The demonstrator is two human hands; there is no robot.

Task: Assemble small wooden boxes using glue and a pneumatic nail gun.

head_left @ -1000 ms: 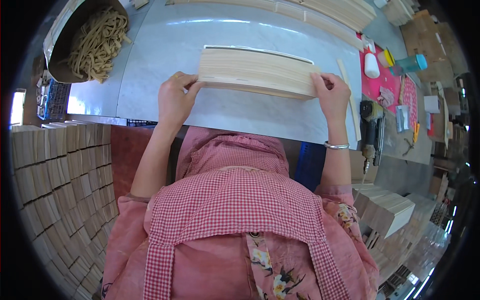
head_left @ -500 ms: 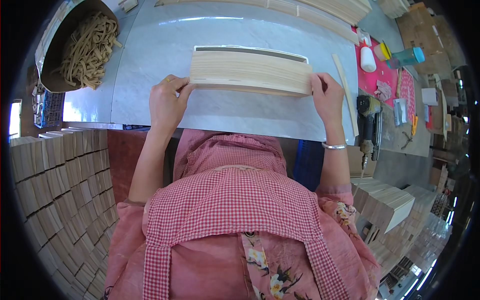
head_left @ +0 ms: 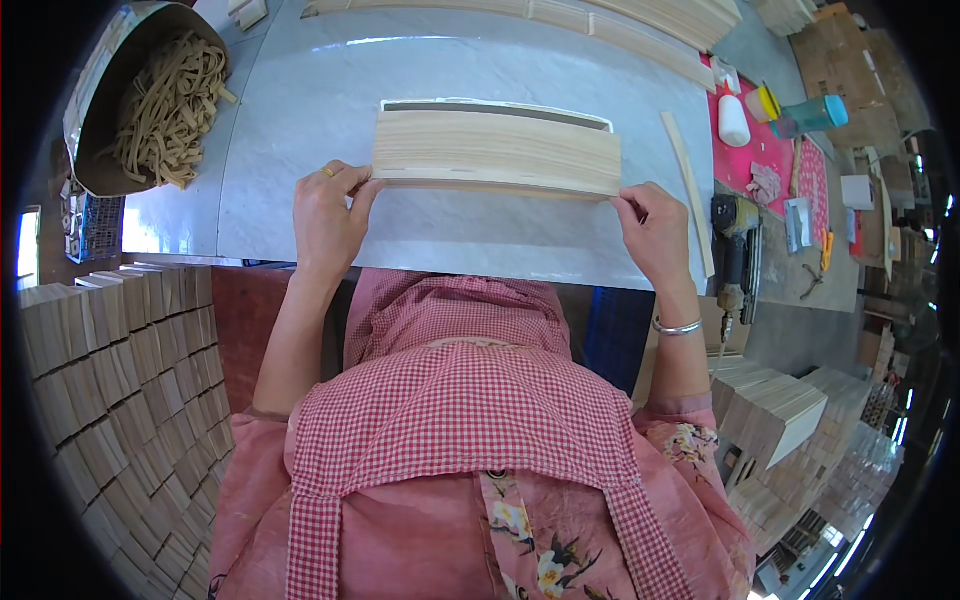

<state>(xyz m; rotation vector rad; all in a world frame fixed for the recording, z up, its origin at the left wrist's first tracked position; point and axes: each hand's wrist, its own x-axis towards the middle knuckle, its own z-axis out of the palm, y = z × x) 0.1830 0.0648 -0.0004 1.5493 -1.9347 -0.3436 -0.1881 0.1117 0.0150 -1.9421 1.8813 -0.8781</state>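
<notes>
A long, narrow wooden box of pale wood lies crosswise on the table in front of me. Along its far side runs a white-edged rim around a dark gap. My left hand pinches its near left corner between thumb and fingers. At the near right corner, the thumb and forefinger of my right hand grip the same box. The fingers' far sides are partly hidden. To the right of the box, a thin wooden strip lies on the table.
A carton of tan strips stands at the left. On the right are a nail gun, a white bottle and a teal bottle. Long wooden strips lie along the back. Stacked wooden pieces rise at lower left.
The box sits slightly nearer and further left in the picture. My right hand has slid nearer, down to the box's near right corner. My left hand keeps its place at the left corner.
</notes>
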